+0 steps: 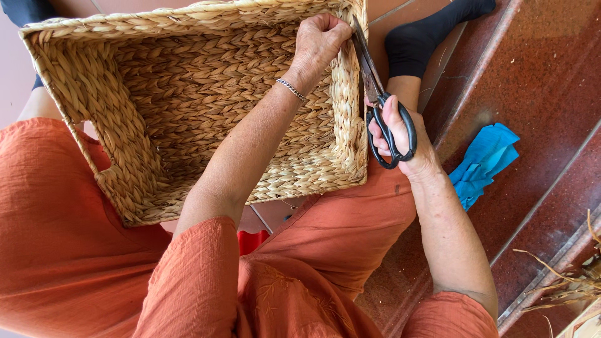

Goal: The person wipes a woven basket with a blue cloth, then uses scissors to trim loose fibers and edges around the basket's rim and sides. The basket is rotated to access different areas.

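While the left hand (pixel 319 40) pinches the woven basket (pixel 188 106) rim, the right hand's (pixel 400 141) grip holds black scissors (pixel 379 94).

The basket (pixel 188 112) is pale straw-yellow, woven in a braided, herringbone-like pattern all over. The scissors (pixel 383 94) have black handles and dull grey-brown blades. Clothing (pixel 75 250) is burnt orange, with faint leaf embroidery of the same colour at the chest. The sock (pixel 419 37) is black. A bracelet (pixel 291 89) is silver. The floor (pixel 538 81) is speckled dark red with paler seams. A cloth (pixel 485 159) on it is bright blue. Dry stalks (pixel 576 285) are tan.
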Demonstrator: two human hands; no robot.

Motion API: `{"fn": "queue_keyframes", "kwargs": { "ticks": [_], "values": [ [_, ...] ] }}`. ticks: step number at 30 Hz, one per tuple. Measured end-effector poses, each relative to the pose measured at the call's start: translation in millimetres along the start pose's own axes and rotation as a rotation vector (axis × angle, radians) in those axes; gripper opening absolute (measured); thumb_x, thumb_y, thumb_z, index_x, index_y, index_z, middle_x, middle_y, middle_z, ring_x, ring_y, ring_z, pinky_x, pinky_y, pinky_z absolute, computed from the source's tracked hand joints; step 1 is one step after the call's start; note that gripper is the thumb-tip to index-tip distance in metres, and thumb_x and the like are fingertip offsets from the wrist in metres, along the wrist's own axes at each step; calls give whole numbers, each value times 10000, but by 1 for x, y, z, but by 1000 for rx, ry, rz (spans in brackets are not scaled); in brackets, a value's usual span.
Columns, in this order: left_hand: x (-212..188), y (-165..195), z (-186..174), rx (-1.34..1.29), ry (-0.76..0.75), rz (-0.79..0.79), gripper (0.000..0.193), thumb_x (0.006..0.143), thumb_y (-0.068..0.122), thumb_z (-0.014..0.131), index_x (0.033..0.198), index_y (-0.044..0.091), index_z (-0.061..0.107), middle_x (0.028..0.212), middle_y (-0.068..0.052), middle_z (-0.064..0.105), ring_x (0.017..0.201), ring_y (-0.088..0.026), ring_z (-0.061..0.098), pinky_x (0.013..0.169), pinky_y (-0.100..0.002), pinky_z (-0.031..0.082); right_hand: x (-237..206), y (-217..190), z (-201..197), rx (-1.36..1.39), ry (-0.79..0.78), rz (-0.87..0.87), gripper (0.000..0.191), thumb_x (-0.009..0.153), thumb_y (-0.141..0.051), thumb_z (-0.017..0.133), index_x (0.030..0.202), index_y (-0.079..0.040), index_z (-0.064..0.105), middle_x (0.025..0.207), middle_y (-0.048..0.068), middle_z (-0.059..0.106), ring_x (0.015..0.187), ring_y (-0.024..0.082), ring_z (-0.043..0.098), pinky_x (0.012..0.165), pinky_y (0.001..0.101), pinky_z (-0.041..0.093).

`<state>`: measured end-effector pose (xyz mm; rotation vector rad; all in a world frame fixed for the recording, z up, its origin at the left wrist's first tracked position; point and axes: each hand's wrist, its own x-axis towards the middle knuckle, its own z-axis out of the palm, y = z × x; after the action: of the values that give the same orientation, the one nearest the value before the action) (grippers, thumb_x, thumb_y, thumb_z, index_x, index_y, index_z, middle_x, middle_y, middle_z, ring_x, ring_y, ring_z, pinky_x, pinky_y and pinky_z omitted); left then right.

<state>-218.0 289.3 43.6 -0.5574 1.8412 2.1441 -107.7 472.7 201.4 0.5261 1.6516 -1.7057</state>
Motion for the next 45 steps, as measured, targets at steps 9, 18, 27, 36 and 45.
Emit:
{"fn": "queue_keyframes", "kwargs": {
  "ticks": [9,18,27,36,45],
  "values": [
    [1,0,-3,-240,-78,-162,155,805,130,755,853,10,669,647,-34,665,530,-96,593,508,-249,555,5,2,-20,48,-140,-73,753,1020,-648,522,1374,13,593,768,-12,504,584,42,409,502,194,329],
    [3,-1,0,-265,-85,-172,146,792,107,752,800,-8,662,633,-46,650,509,-102,564,485,-253,519,24,19,-9,118,-95,-54,769,997,-684,450,1337,-5,571,748,-14,505,565,54,423,463,199,327],
    [6,-1,1,-277,-84,-194,133,804,110,725,776,-12,680,651,-60,663,519,-104,587,502,-256,539,27,15,-1,35,-33,-109,607,1041,-515,557,1323,21,599,712,-7,489,527,57,405,446,211,337],
    [-7,-6,-25,-224,-32,-318,149,785,-63,662,906,-3,598,725,-57,688,596,-153,710,584,-282,692,-18,25,-8,-76,-37,-41,687,992,-524,591,1411,16,531,780,6,531,548,49,456,422,205,329],
    [-16,-25,-13,-285,-124,-190,146,900,191,751,899,52,707,740,5,681,636,-58,640,654,-222,621,-55,48,-5,-63,-49,-92,879,958,-665,553,1494,28,479,853,-6,514,647,45,465,523,190,360]
  ]
}}
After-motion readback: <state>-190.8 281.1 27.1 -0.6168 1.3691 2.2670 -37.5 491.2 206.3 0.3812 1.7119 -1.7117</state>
